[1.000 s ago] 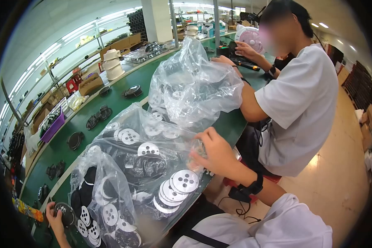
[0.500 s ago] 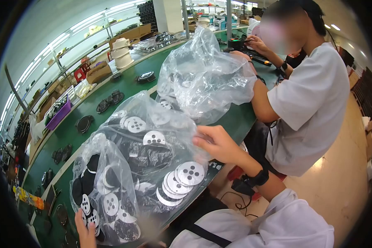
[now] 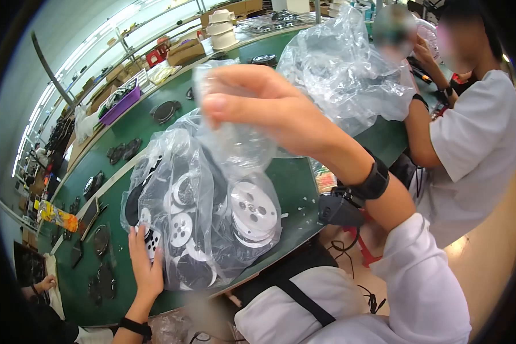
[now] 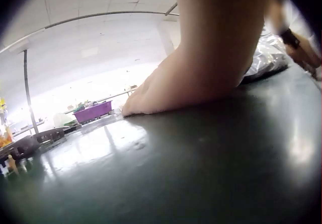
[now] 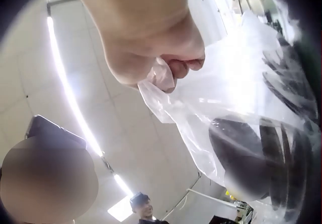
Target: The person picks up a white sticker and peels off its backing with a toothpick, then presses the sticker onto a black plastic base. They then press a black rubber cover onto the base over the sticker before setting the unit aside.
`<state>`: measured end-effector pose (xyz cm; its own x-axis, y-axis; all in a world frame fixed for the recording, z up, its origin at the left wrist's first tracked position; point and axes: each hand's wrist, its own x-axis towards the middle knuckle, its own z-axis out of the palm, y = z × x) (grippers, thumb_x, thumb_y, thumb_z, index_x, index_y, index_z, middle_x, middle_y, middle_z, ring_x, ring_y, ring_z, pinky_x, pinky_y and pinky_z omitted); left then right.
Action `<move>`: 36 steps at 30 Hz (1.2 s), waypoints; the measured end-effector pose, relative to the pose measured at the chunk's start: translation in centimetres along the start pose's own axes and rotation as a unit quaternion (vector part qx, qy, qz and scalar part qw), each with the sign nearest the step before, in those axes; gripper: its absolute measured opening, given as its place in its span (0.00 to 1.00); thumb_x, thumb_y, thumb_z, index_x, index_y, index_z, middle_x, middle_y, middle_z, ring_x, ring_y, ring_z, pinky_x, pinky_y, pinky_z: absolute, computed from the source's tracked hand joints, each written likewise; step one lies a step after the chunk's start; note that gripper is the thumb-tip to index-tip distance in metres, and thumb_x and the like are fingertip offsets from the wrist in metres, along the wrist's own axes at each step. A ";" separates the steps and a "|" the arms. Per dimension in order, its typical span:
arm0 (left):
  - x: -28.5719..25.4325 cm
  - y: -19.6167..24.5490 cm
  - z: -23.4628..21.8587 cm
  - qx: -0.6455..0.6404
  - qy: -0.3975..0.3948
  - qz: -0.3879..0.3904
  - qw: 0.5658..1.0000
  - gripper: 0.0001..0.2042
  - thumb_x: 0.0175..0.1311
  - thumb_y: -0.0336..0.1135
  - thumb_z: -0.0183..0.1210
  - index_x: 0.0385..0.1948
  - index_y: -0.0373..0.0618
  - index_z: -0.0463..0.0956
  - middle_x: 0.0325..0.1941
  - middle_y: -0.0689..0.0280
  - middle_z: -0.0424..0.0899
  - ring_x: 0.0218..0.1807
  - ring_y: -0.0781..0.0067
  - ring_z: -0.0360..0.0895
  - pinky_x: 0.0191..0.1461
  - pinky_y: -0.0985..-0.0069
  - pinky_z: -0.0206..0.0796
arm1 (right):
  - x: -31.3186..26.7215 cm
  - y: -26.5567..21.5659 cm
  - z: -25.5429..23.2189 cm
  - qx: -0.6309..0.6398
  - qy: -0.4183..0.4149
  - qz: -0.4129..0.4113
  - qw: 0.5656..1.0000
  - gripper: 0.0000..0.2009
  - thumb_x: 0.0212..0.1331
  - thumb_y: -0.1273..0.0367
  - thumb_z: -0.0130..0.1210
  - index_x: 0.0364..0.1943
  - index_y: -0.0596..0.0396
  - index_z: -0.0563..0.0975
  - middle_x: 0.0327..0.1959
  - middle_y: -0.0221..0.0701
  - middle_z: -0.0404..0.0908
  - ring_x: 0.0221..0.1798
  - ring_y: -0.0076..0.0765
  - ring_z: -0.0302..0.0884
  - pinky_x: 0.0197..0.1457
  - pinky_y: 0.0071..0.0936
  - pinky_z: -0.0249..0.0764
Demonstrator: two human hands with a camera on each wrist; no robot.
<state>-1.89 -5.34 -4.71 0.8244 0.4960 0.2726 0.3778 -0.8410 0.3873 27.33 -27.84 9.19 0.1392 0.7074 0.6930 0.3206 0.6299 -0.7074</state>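
Note:
My right hand [image 3: 269,106] is raised above the table, its fingers curled round the gathered upper part of a clear plastic bag [image 3: 238,146]. In the right wrist view, a fold of the bag [image 5: 158,78] is pinched in that fist, and dark round pieces [image 5: 234,138] show through the film. Inside the bag lie several white discs with holes [image 3: 253,209] and black round pieces. Along the bag's near left side, my left hand [image 3: 146,266] rests with straight fingers against it. The left wrist view shows this hand [image 4: 166,88] low over the green tabletop.
A second clear bag [image 3: 332,69] stands farther back, beside a seated person in a white shirt [image 3: 470,137]. Black speaker-like parts [image 3: 165,112] lie along the green table [image 3: 295,183]. A yellow-orange bottle-like item [image 3: 57,217] and a purple bin [image 3: 120,102] are at the left.
My right hand has lifted and moved left, pulling the bag up and drawing it together. My left hand has left a black round part and come to the bag's side.

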 end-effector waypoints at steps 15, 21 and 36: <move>2.7 8.5 4.9 -0.040 0.043 -0.001 0.998 0.34 0.51 0.35 0.54 0.64 0.46 0.53 0.66 0.40 0.49 0.68 0.38 0.44 0.69 0.55 0.36 | 4.4 -0.2 -1.3 0.226 0.009 -0.050 0.973 0.08 0.59 0.67 0.52 0.34 0.58 0.76 0.29 0.26 0.76 0.32 0.18 0.73 0.37 0.18 0.67; 3.7 11.5 6.1 -0.056 0.057 0.002 0.997 0.35 0.51 0.40 0.57 0.63 0.45 0.53 0.67 0.38 0.45 0.67 0.34 0.43 0.69 0.53 0.37 | -1.5 -3.9 -6.5 0.069 0.191 -0.004 0.979 0.13 0.60 0.67 0.49 0.46 0.59 0.73 0.37 0.30 0.77 0.38 0.22 0.74 0.42 0.19 0.68; 7.1 10.6 -0.2 -0.202 0.149 0.086 0.964 0.22 0.51 0.29 0.57 0.51 0.40 0.64 0.56 0.50 0.61 0.59 0.51 0.61 0.62 0.66 0.53 | -7.2 -2.5 1.2 -0.264 -0.183 0.149 0.935 0.08 0.56 0.68 0.53 0.24 0.56 0.70 0.23 0.33 0.66 0.29 0.41 0.63 0.35 0.31 0.58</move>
<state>7.90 -10.63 1.49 0.6794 0.4483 0.5809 0.0029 -0.7933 0.6088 24.40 -34.06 5.80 -0.0020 0.9497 0.3132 0.7500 0.2085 -0.6277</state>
